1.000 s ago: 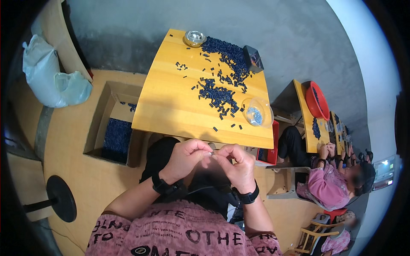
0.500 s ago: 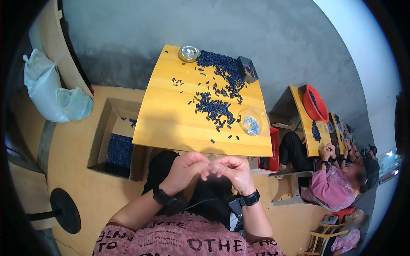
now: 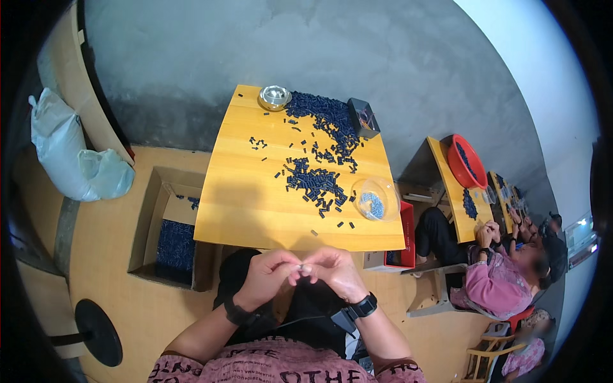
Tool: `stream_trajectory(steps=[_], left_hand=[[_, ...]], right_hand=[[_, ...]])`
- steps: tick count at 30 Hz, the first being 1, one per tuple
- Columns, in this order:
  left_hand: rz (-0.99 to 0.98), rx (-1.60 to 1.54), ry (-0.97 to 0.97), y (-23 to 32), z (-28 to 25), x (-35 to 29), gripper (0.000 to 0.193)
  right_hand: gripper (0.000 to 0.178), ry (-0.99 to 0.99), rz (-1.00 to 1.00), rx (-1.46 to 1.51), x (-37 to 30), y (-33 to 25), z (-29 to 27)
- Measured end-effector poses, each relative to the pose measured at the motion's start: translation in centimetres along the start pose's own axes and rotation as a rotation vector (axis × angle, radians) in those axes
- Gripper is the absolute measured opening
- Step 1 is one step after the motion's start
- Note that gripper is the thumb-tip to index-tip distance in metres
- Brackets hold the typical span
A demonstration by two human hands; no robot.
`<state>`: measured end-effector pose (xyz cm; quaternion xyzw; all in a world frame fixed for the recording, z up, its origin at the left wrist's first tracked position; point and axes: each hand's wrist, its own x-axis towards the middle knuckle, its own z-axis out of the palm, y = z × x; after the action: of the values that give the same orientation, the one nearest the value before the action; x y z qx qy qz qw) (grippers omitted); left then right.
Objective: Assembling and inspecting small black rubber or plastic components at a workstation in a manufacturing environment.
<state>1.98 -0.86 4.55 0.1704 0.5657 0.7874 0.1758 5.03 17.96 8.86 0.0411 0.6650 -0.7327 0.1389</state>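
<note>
Just in front of the yellow table's near edge [image 3: 268, 242], my left hand [image 3: 269, 279] and my right hand [image 3: 334, 274] meet over my lap. Thumb and fingers of each are pinched together, tips touching. Something tiny and pale seems to be between them, but it is too small to make out. Beyond my hands, a heap of short dark-blue cylindrical pieces [image 3: 316, 182] lies mid-table, with a few loose ones nearer me. To its right stands a clear plastic bowl [image 3: 392, 189] holding small light-blue bits.
A larger mass of dark pieces [image 3: 324, 115] covers the table's far side between a metal bowl [image 3: 275, 97] and a black box [image 3: 363, 119]. Cardboard box [image 3: 144, 230] at left; red box [image 3: 407, 223] at right. A person in pink [image 3: 495, 284] sits at another table.
The whole view has shifted, so the table and my hands appear lower in the picture. My fingertips stay pinched together, with the hands turned slightly.
</note>
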Motion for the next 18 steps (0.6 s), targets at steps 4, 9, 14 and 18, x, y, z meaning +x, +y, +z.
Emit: stream_trajectory(steps=[4,9,14,18], left_hand=[[0.001,-0.076,0.102,-0.2,-1.2,1.1,0.006],[-0.05,-0.362,0.259,0.1,-3.6,2.3,0.007],[-0.097,-0.491,0.32,-0.1,-5.3,2.0,0.005],[-0.144,-0.589,0.318,-0.4,-6.1,1.9,0.005]], right_hand=[[0.006,-0.039,0.062,-0.107,4.0,-1.2,-0.6],[0.005,0.273,-0.162,-0.653,10.9,-0.5,-3.9],[0.012,0.298,-0.556,-0.975,15.3,0.1,-2.8],[0.017,0.299,-0.638,-1.142,17.6,-0.1,-1.8]])
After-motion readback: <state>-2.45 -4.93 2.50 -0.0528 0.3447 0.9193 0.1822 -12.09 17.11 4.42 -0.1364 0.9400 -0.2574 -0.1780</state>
